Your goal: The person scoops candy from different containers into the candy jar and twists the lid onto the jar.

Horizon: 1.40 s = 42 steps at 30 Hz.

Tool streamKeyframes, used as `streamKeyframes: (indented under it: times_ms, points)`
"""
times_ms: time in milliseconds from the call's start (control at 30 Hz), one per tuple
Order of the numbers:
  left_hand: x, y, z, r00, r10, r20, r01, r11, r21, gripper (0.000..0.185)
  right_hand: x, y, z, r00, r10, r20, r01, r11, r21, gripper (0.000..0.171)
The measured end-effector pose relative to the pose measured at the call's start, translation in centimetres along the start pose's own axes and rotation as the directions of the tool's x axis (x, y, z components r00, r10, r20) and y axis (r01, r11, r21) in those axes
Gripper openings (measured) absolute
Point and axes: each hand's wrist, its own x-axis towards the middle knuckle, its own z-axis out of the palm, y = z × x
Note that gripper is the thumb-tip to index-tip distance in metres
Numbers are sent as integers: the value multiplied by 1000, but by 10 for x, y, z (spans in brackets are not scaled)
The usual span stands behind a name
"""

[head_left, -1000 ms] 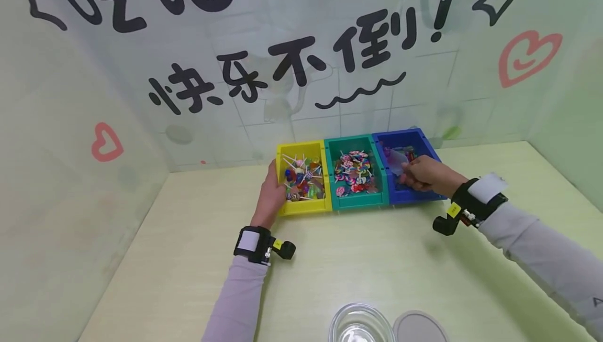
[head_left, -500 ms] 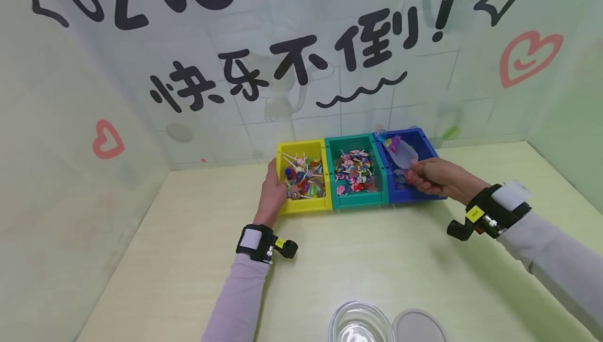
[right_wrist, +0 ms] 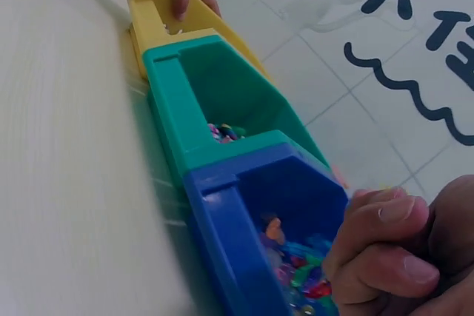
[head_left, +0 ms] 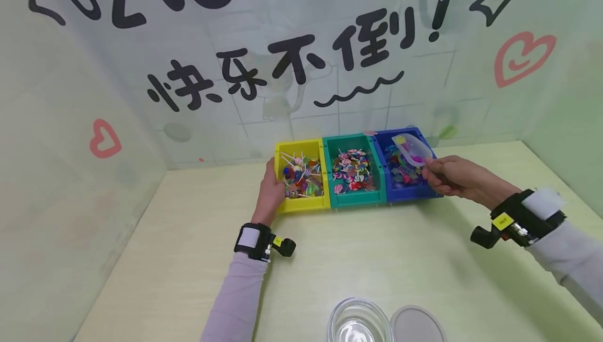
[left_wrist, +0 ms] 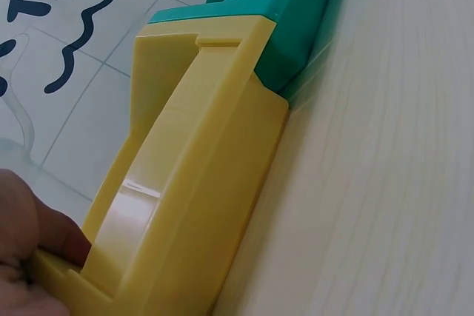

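My right hand (head_left: 454, 177) pinches the handle of a translucent scoop (head_left: 413, 148), raised over the blue bin (head_left: 411, 194). A few colourful pieces sit in the scoop, and more glossy pieces (right_wrist: 300, 264) lie in that bin. In the right wrist view the scoop is out of sight behind curled fingers. With its thumb over the wall, my left hand (head_left: 270, 194) grips the left side of the yellow bin (head_left: 305, 206), which contains lollipop-shaped pieces and other small colourful ones. Between these two stands the green bin (head_left: 359, 199), with swirl-patterned lollipop pieces (head_left: 353, 169).
Close to the front edge of the view are a round clear container (head_left: 332, 321) and a flat grey disc-shaped lid (head_left: 418, 326) beside it. All three bins stand joined in a row near the back wall (head_left: 292, 122), on a pale wooden table (head_left: 202, 216).
My right hand has drawn back right, lifting the scoop out of the blue bin's contents; pieces showed around its tip half a second ago. My left hand stays on the yellow bin.
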Motion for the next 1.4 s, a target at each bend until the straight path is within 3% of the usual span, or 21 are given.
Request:
streamKeyframes:
  times_ms: [200, 400, 533, 700, 800, 900, 1133, 1300, 1400]
  points:
    - [0, -1, -3, 1000, -12, -1, 12, 1000, -2, 67, -19, -10, -12, 991, 123, 49, -116, 986, -116, 42]
    - [-1, -2, -7, 1000, -21, -9, 21, 1000, -1, 67, -21, -21, -19, 956, 263, 128, -235, 952, -198, 37]
    - [-1, -3, -8, 999, -35, -10, 35, 999, -4, 67, -9, -36, -22, 923, 349, 160, -326, 933, -151, 34]
    - [0, -2, -6, 999, -37, 0, 37, 999, -8, 67, 12, -47, -20, 884, 404, 235, -419, 908, 16, 31]
    - [0, 0, -5, 1000, -28, -1, 28, 1000, -4, 68, 23, -45, -13, 889, 382, 252, -427, 890, 157, 27]
    - [0, 1, -4, 999, -33, 1, 33, 999, -14, 70, 32, -41, 0, 910, 346, 226, -402, 870, 287, 23]
    - [-2, 1, -1, 1000, -31, -4, 31, 999, -20, 71, 49, -34, 35, 964, 257, 69, -252, 798, 548, 16]
    - [-1, 1, 2, 999, -38, -8, 38, 999, -10, 71, 44, -29, 50, 966, 258, -11, -192, 747, 636, 19]
    - [-1, 2, 3, 999, -34, -11, 34, 999, -10, 71, 31, -27, 54, 968, 250, 5, -203, 775, 598, 30]
